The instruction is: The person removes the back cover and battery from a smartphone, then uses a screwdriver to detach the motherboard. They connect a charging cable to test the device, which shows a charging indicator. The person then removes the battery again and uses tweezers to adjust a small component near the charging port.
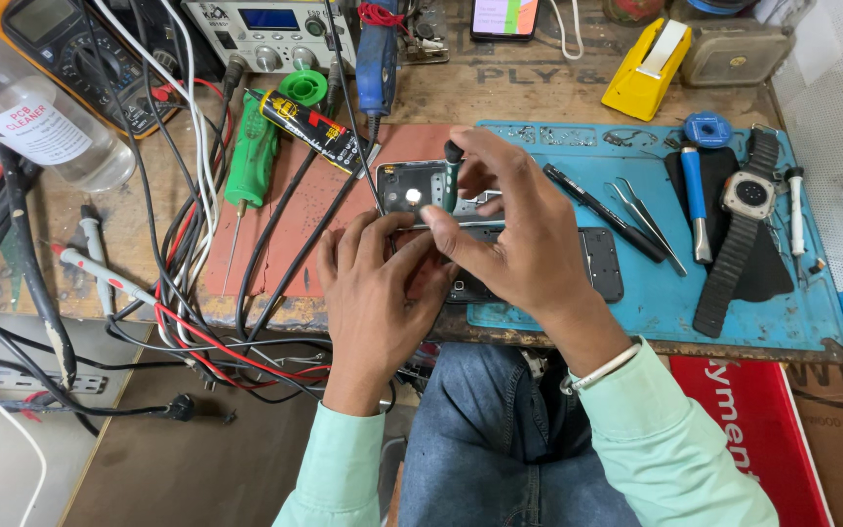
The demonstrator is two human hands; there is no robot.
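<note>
A: What is the right hand point(519, 239) doing?

B: Its fingers are pinched around a small screwdriver point(452, 176) with a dark green handle. The tool stands nearly upright, its tip down on the opened phone point(421, 190).

A: And the left hand point(373, 283)?

B: It lies against the near edge of the phone, fingers curled and pressing on it, holding it down. The fingertips point(382, 229) touch the phone's lower edge (part of the phone is hidden under both hands, so I cannot tell how much of it they cover).

A: Where does the phone lie?

B: At the front of the wooden workbench point(500, 83), where the reddish mat point(295, 224) meets the blue mat point(773, 303). A dark flat panel point(602, 263) lies just beside the right hand on the blue mat.

A: What else is on the blue mat?

B: A black pen-like tool point(605, 213), tweezers point(648, 220), a blue-handled tool point(695, 200) and a smartwatch point(745, 195) with a black strap, all to the right of the hands.

A: And to the left?

B: A green screwdriver point(251, 156), a black and yellow glue tube point(312, 130), a tangle of cables point(187, 244), and a clear bottle point(36, 112) lying near the bench's far left corner. A yellow tape dispenser point(646, 70) stands at the back.
</note>
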